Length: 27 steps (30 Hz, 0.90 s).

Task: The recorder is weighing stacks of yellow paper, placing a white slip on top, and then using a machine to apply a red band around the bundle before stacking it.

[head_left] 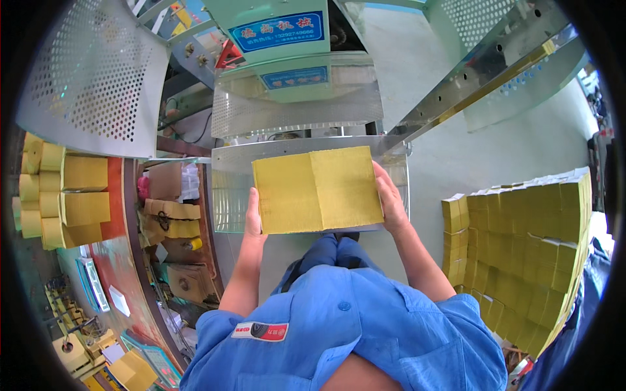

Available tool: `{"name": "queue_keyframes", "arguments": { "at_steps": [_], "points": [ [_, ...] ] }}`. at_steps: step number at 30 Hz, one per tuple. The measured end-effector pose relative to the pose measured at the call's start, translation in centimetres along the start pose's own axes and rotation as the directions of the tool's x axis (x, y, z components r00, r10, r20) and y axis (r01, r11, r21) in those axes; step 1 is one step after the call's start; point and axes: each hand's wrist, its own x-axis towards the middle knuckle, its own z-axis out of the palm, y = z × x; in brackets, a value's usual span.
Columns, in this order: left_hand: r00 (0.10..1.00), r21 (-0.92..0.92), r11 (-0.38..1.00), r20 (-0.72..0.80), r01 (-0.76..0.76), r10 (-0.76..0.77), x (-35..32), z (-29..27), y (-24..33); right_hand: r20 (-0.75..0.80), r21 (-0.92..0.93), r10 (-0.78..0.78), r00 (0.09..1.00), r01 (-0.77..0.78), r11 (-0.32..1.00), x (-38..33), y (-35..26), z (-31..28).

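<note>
Both hands (254,218) (390,202) grip yellow paper stack (317,189) — long axis crosswise.

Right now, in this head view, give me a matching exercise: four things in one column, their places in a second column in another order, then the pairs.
Things:
1. left hand
2. right hand
3. large pile of yellow stacks
4. perforated metal guard

Places:
A. upper left of the picture
B. on the right edge of the yellow paper stack
C. at the person's right side
D. on the left edge of the yellow paper stack

Pairs: 1-D, 2-B, 3-C, 4-A
</note>
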Motion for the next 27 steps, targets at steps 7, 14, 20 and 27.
{"name": "queue_keyframes", "arguments": {
  "at_steps": [7, 14, 20, 27],
  "points": [
    [0.999, -0.097, 0.995, -0.043, 0.027, -0.032, 1.0, 2.1, -1.1, -0.040, 0.029, 0.024, 0.999, -0.022, 0.999, -0.2, 0.1, 2.8],
    [0.994, -0.103, 0.993, 0.083, -0.057, 0.065, 8.6, 5.7, 2.8, -0.047, 0.003, -0.122, 0.991, 0.122, 0.993, 6.7, -2.9, 2.8],
    [0.992, 0.001, 0.999, 0.112, -0.053, 0.053, 14.7, 5.8, 4.7, -0.086, -0.032, -0.023, 0.996, 0.020, 0.999, 12.0, -3.9, 3.2],
    [0.973, 0.181, 0.957, 0.011, -0.228, 0.230, 14.8, 5.0, 4.7, -0.070, 0.012, 0.022, 0.997, -0.021, 1.000, 12.7, -3.0, 1.8]
  ]
}}
